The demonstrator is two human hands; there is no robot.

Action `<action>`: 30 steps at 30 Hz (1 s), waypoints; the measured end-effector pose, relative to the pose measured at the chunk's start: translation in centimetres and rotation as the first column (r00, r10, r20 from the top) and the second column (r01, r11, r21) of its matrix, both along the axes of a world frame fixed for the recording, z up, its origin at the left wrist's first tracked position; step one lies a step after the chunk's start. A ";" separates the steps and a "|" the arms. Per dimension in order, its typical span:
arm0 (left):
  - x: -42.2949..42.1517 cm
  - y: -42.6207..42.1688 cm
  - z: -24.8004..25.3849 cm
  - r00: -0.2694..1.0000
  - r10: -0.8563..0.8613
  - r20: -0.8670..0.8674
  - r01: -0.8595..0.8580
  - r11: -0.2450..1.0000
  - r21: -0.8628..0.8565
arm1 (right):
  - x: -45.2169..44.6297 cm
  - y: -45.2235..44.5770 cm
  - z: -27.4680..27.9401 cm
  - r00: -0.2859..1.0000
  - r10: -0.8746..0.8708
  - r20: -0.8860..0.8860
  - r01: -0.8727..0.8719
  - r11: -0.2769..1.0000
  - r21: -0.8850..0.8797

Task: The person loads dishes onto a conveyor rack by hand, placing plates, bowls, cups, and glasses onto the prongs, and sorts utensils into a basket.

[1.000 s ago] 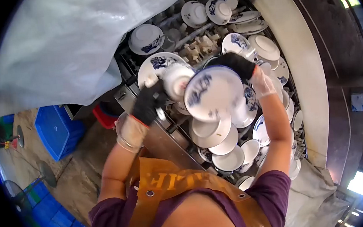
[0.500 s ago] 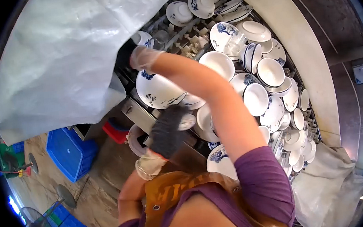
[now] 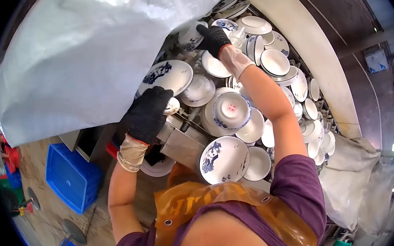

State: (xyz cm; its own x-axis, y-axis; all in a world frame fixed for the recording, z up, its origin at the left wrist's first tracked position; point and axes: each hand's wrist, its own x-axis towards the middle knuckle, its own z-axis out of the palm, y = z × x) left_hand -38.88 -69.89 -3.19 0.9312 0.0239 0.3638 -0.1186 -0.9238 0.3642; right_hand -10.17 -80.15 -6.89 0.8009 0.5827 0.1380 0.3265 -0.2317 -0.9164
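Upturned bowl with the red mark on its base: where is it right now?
In the head view, the upturned bowl lies just right of centre, left of the right forearm and just beyond the blue-patterned plate nearest the apron.

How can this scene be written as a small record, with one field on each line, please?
Left hand: black-gloved left hand, holding a small dish
Right hand: black-gloved right hand, at the edge of a patterned bowl; grip unclear
Crockery: white bowls and plates crowded together, many blue-patterned
Marked piece: upturned bowl, red mark on its base
Clothing: purple top, brown apron
Cover: pale sheet
Floor: blue bin
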 end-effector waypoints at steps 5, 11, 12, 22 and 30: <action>4.3 -0.8 0.0 0.984 0.159 0.077 -0.126 0.938 -0.323 | 7.0 -2.7 2.0 0.639 0.053 0.767 0.385 0.841 -0.379; 9.9 -2.8 -0.8 0.904 0.189 0.383 -0.121 0.973 -0.195 | 11.1 -3.9 1.8 0.691 0.519 0.503 -0.179 0.797 -0.577; 9.5 -3.5 -1.1 0.909 0.136 0.395 -0.079 0.984 -0.157 | 11.8 -3.8 2.4 0.660 0.594 0.460 -0.219 0.737 -0.639; 11.3 -7.7 -2.2 0.975 -0.188 -0.121 0.173 0.977 -0.126 | 8.6 -12.6 7.9 0.546 0.776 0.316 -0.074 0.421 -0.904; 13.3 -8.8 -3.3 0.973 -0.229 -0.041 0.219 0.962 -0.166 | 5.8 -21.4 14.5 0.744 0.569 0.351 0.091 0.433 -0.897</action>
State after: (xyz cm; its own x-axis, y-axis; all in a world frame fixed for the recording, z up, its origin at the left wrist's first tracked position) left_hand -25.62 -78.67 -6.52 0.9390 -0.1348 0.3165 -0.2898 -0.8057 0.5166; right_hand -4.33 -101.60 7.64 0.5575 0.8045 -0.2046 0.8284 -0.5551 0.0748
